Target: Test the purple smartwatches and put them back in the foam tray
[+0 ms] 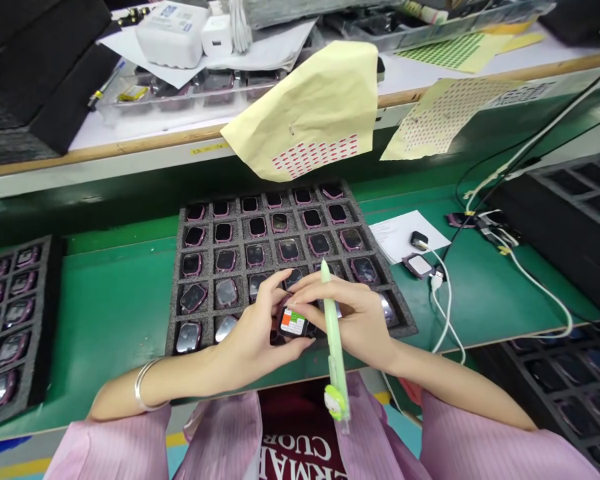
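Note:
My left hand (253, 333) grips a smartwatch body (293, 321) by its edges, its screen lit with orange, green and white blocks. Over the watch, my right hand (357, 317) has its fingertips at the screen's upper edge. A pale green pen (334, 333) with a green figure on its clip is tucked in the right hand, pointing away from me. Beneath both hands lies a grey foam tray (207, 257) whose compartments hold several purple-rimmed watch bodies with dark screens. My hands hide part of its front rows.
Another foam tray (40, 333) of watches stands at left. On the right are a white paper (407, 233), a watch body (420, 265) and white cables (450, 300). Yellow sticker sheets (325, 100) hang from the shelf edge (180, 143). More foam trays (570, 380) sit at lower right.

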`<state>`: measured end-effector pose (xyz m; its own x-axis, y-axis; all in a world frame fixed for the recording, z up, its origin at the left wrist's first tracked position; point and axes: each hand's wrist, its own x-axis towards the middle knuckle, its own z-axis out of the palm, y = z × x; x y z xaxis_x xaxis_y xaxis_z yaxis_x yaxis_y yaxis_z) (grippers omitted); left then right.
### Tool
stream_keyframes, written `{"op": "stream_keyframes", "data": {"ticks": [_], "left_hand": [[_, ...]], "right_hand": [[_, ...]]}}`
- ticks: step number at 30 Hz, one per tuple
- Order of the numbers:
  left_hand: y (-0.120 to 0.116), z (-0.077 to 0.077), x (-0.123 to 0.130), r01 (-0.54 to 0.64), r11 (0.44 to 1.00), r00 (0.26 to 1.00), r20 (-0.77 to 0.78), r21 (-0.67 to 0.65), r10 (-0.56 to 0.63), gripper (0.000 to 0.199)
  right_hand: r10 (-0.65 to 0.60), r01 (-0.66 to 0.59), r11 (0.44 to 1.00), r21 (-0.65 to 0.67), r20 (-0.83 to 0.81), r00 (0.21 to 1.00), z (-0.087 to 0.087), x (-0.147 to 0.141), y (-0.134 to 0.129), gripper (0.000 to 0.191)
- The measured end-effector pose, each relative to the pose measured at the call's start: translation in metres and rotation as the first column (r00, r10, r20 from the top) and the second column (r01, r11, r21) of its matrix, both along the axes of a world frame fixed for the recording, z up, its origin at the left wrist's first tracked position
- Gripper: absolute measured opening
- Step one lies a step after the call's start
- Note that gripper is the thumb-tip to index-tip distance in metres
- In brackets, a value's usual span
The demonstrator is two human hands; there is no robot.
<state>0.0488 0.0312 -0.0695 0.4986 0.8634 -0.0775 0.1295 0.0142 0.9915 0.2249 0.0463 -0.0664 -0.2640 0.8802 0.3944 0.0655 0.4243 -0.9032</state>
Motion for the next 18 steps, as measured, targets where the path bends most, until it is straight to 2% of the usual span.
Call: {"op": "stream_keyframes", "data": {"ticks": [2, 4, 7, 9, 11, 15, 18], "left_hand": [[-0.001, 0.002, 0.0, 0.001, 1.0, 1.0, -0.003, 0.016, -0.001, 0.079], [-0.003, 0.003, -0.001, 0.013, 0.999, 1.0, -0.013, 0.037, -0.013, 0.078], [-0.005, 0.003, -0.001, 0.032, 0.998, 0.999, -0.023, 0.052, -0.031, 0.08], [-0.005, 0.002, -0.001, 0.046, 0.996, 0.999, -0.031, 0.071, -0.044, 0.08], [-0.005, 0.001, 0.0, 0.06, 0.991, 0.997, -0.057, 0.118, -0.053, 0.08], [-0.004, 0.002, -0.001, 0.069, 0.97, 0.988, -0.152, 0.231, -0.034, 0.074], [0.0, 0.004, -0.004, 0.068, 0.967, 0.965, -0.261, 0.245, -0.001, 0.06]], "right_hand": [[-0.014, 0.012, 0.994, 0.106, 0.02, 1.0, -0.003, -0.002, -0.001, 0.016], [-0.017, 0.014, 0.99, 0.138, 0.019, 1.0, -0.004, -0.003, -0.002, 0.018], [0.0, -0.001, 1.0, -0.03, -0.021, 1.0, -0.003, -0.003, -0.005, 0.009], [-0.002, -0.01, 0.982, -0.186, -0.066, 0.998, 0.0, -0.004, -0.007, 0.004], [-0.024, -0.006, 0.954, -0.299, -0.098, 0.995, 0.002, -0.006, -0.008, 0.01], [-0.055, 0.019, 0.935, -0.355, -0.092, 0.994, 0.001, -0.008, -0.004, 0.02], [-0.109, 0.065, 0.937, -0.344, -0.111, 0.988, -0.01, -0.003, 0.006, 0.02]]}}
